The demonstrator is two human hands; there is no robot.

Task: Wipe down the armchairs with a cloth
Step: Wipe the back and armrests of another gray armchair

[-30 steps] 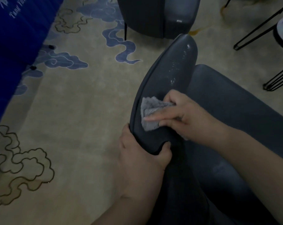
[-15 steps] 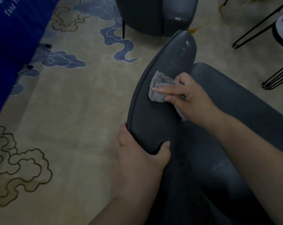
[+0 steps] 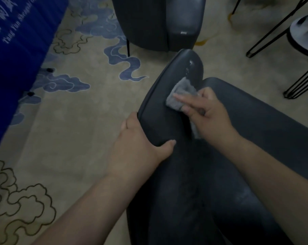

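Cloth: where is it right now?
Head view, right of centre: the grey cloth lies on the near armchair's armrest, pressed under the right hand, below the pale specks.

Cloth (image 3: 180, 96) on armchair (image 3: 255, 121) armrest under right hand (image 3: 205, 110), left hand (image 3: 139, 145) nearer, second armchair (image 3: 160, 23) behind, carpet (image 3: 70, 129) left

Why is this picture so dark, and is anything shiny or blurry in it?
Head view: dim and flat, no hard shadows; pale glints on the armrest beyond the cloth under the right hand; the blue banner at the left edge is soft and stretched.
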